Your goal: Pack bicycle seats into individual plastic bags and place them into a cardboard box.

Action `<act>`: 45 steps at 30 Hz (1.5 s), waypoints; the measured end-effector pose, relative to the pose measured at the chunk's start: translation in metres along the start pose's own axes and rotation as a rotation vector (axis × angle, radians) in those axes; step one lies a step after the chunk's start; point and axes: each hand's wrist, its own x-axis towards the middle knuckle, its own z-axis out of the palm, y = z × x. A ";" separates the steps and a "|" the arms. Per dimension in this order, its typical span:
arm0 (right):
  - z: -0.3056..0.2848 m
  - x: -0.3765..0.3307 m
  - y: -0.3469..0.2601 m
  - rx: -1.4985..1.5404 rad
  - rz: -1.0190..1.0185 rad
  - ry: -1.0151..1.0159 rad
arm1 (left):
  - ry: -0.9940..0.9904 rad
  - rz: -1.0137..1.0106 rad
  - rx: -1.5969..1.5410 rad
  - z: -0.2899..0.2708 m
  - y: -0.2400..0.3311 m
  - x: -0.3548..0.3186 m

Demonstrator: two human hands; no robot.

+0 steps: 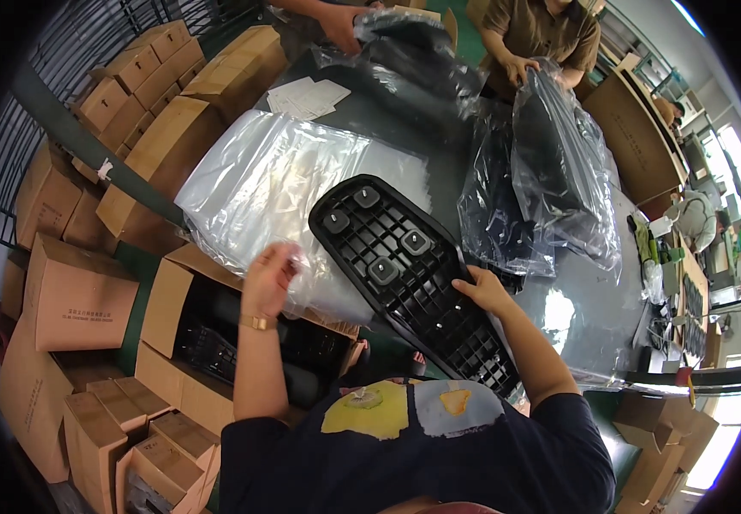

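A long black plastic panel [404, 265] with a ribbed grid and square pads lies slanted across the near edge of the dark table [439, 154]. My right hand [486, 291] rests on its right rim and holds it. My left hand [269, 276] grips the near edge of a stack of clear plastic bags [276, 184] that spreads over the table's left side, right beside the panel's upper end.
Black parts wrapped in clear bags [541, 180] stand at the right and far side, where other people's hands [520, 67] handle them. An open carton with black parts [216, 343] sits below my left arm. Stacked cardboard boxes [79, 291] fill the left. White papers [306, 96] lie far left on the table.
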 end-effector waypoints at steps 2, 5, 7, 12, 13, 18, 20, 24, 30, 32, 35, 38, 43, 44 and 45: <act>0.015 -0.004 -0.037 -0.250 -0.399 0.362 | 0.029 -0.028 0.007 0.015 -0.020 -0.012; 0.036 -0.012 -0.110 -0.314 -0.730 0.400 | -0.069 -0.087 0.169 0.040 -0.040 -0.024; 0.065 -0.010 -0.139 0.026 -0.544 0.104 | -0.157 -0.139 0.277 0.069 -0.039 -0.031; 0.099 0.037 -0.131 0.186 -0.356 -0.022 | -0.193 -0.160 -0.140 0.051 -0.047 -0.024; 0.095 0.042 -0.130 0.243 -0.320 0.011 | -0.098 -0.187 -0.377 0.039 -0.040 -0.024; 0.076 0.052 -0.130 -0.003 -0.277 0.160 | -0.104 0.005 -0.529 0.012 0.015 -0.044; 0.086 0.050 -0.155 -0.234 -0.485 0.149 | -0.058 0.008 -0.366 0.032 0.014 -0.058; 0.083 0.090 -0.177 -0.551 -0.555 0.093 | -0.065 0.278 0.571 0.039 -0.007 -0.064; 0.040 0.107 -0.255 0.548 -0.207 -0.206 | 0.518 0.645 1.209 -0.067 -0.022 -0.024; 0.047 0.111 -0.268 0.656 -0.178 -0.425 | 0.291 -0.082 0.103 -0.077 0.000 -0.002; 0.046 0.130 -0.307 0.361 -0.449 -0.222 | 0.165 0.101 -0.744 -0.073 0.079 0.035; 0.040 0.103 -0.371 0.148 -1.335 0.224 | -0.468 0.875 -0.588 -0.033 0.155 0.004; 0.037 0.197 -0.287 -0.700 -1.233 0.338 | 0.128 1.050 1.159 0.013 0.066 0.060; 0.031 0.227 -0.242 -0.881 -0.995 0.315 | 0.082 0.869 1.325 0.006 0.034 0.082; 0.028 0.242 -0.212 -1.108 -0.650 -0.029 | 0.099 0.860 1.346 -0.003 0.001 0.096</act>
